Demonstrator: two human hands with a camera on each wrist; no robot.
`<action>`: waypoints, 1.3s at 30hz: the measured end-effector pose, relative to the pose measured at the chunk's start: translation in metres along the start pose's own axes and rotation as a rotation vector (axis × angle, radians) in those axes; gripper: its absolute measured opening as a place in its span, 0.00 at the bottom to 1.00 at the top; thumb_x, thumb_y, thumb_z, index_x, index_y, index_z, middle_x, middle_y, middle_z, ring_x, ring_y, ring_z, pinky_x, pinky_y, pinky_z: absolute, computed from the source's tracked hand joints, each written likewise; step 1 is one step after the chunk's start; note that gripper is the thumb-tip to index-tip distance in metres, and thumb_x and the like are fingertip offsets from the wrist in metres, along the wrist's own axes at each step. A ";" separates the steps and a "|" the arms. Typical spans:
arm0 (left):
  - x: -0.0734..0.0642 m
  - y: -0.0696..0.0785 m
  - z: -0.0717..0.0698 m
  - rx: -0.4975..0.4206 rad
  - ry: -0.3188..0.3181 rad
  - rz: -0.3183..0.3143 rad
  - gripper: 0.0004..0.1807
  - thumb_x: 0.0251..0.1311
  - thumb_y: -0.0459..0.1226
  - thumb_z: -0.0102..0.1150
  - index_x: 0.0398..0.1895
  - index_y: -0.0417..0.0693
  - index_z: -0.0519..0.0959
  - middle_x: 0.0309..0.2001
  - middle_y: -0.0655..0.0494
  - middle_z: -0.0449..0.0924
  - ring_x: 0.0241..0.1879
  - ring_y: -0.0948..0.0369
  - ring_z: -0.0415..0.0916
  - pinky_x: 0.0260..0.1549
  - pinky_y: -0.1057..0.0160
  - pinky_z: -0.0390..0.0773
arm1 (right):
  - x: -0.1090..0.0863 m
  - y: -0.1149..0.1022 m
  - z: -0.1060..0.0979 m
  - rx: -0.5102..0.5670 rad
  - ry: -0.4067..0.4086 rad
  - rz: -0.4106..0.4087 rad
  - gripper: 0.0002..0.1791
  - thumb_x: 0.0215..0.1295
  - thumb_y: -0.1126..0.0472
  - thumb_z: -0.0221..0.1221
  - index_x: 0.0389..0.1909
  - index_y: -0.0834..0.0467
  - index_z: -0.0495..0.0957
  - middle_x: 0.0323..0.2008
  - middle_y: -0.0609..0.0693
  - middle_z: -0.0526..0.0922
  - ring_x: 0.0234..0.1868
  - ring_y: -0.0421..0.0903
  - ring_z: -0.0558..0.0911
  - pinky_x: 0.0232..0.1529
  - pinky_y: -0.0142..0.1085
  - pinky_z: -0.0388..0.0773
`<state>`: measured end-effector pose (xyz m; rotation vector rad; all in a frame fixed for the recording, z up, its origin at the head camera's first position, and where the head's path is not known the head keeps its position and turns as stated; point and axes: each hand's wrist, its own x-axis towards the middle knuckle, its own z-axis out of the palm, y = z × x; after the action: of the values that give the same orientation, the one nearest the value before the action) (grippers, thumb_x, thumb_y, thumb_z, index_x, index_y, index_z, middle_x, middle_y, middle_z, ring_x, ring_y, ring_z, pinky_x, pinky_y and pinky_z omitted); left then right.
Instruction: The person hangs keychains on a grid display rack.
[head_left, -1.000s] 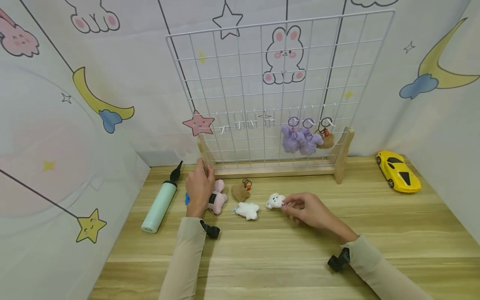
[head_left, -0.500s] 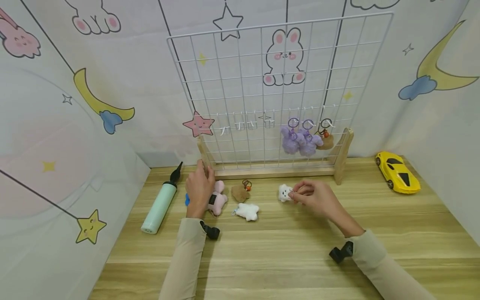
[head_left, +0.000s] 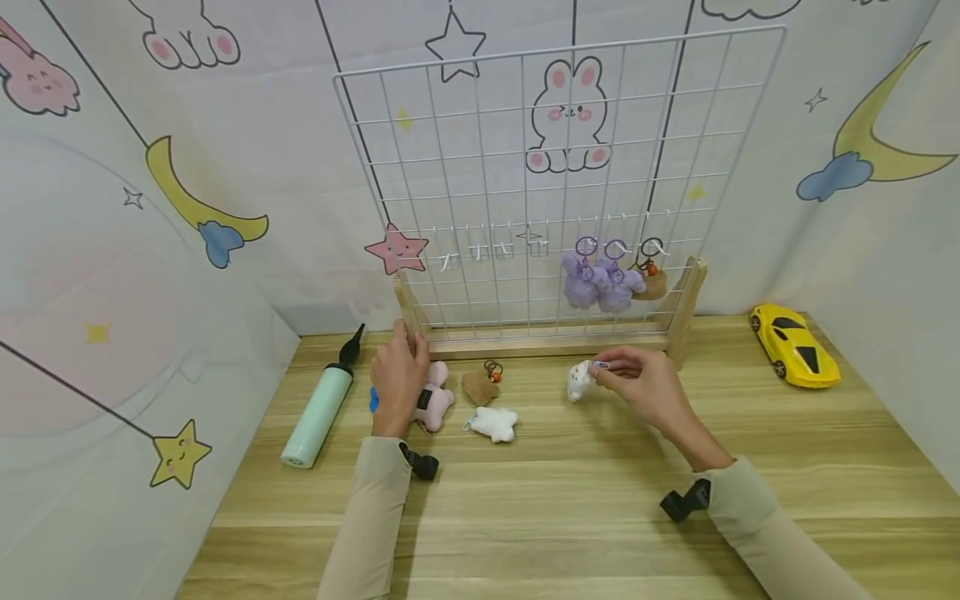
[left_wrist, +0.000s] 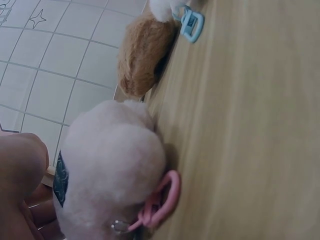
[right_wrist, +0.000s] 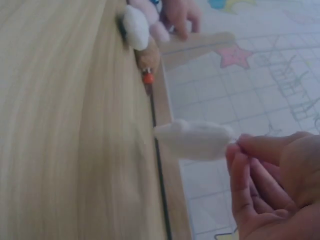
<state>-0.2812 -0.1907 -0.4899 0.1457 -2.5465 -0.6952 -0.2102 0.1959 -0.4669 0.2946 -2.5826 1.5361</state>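
Note:
My right hand [head_left: 647, 385] pinches a small white plush keychain [head_left: 579, 381] by its light-blue clasp end, and the plush hangs above the table in front of the rack. In the right wrist view the plush [right_wrist: 195, 141] is seen side-on, at the thumb and fingertips. My left hand [head_left: 400, 375] grips the left wooden foot [head_left: 408, 304] of the white wire grid rack [head_left: 528, 192]. A pink plush keychain [head_left: 435, 398] with a dark label lies beside that hand, its pink clasp [left_wrist: 167, 197] showing in the left wrist view. Something blue is partly hidden under the hand.
A brown plush keychain [head_left: 480, 387] and a white star-shaped one [head_left: 495, 423] lie between my hands. Two purple plushes [head_left: 583, 283] and a brown one [head_left: 651, 285] hang on the rack beside several bare hooks [head_left: 480, 248]. A mint hand pump [head_left: 318, 421] lies left, a yellow toy car [head_left: 795, 346] right.
My right hand has moved right and toward the rack, lifting the white plush keychain, which now hangs turned downward from its clasp. The left hand has stayed on the rack's foot.

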 end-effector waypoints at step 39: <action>0.000 -0.002 0.001 -0.006 0.009 0.026 0.17 0.82 0.44 0.52 0.58 0.40 0.79 0.30 0.36 0.86 0.28 0.36 0.85 0.27 0.38 0.82 | 0.068 -0.121 0.029 0.401 0.270 -0.198 0.20 0.75 0.46 0.68 0.51 0.59 0.89 0.40 0.43 0.95 0.40 0.39 0.89 0.25 0.26 0.67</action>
<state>-0.2816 -0.1915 -0.4919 0.1135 -2.5330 -0.6915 -0.2484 0.1070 -0.3632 0.3405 -1.9715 1.8611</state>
